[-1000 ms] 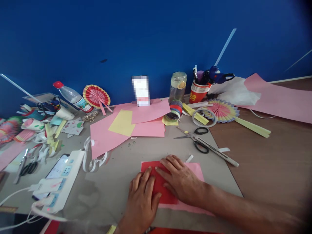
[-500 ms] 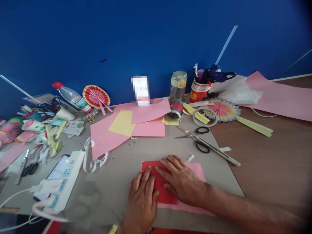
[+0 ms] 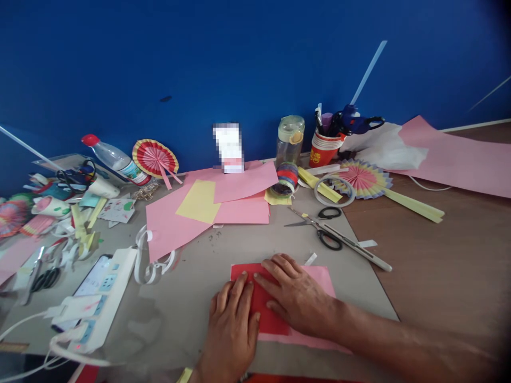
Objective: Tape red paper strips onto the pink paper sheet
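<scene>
I am resting left hand (image 3: 231, 332), right hand (image 3: 299, 298) (grasping nothing) on red sheet (image 3: 270, 321) over pink sheet (image 3: 324, 279); even pressing should be preventing creases.

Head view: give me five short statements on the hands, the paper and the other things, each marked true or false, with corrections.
1. The left hand and right hand both touch the red paper. True.
2. The pink sheet beneath the hands covers the red paper. False: the red paper lies on top of the pink sheet.
3. The scissors lie with blades apart. True.
4. The bottle has a blue cap. False: the bottle has a red cap.
5. The power strip is left of both hands. True.
</scene>
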The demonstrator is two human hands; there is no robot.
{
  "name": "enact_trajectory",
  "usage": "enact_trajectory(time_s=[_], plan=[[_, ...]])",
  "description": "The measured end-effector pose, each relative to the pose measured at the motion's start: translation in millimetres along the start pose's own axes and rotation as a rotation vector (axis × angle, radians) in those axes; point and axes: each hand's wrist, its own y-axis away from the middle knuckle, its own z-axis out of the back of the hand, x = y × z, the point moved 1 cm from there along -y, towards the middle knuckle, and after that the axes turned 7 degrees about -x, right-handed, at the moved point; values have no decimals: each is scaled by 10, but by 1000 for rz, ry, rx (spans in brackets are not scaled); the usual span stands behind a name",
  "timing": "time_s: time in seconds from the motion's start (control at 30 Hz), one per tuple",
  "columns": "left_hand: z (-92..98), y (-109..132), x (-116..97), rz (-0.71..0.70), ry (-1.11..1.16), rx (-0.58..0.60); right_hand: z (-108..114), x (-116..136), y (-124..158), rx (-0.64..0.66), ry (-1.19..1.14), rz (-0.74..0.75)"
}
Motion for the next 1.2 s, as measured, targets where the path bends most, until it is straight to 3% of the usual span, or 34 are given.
enact_trajectory(time_s=[0.6,1.2], plan=[[-21,19,-15,18,4,-49,-43,17,11,-118,19,80],[-23,10,-10,20,44,-91,-33,45,0,-95,13,96]])
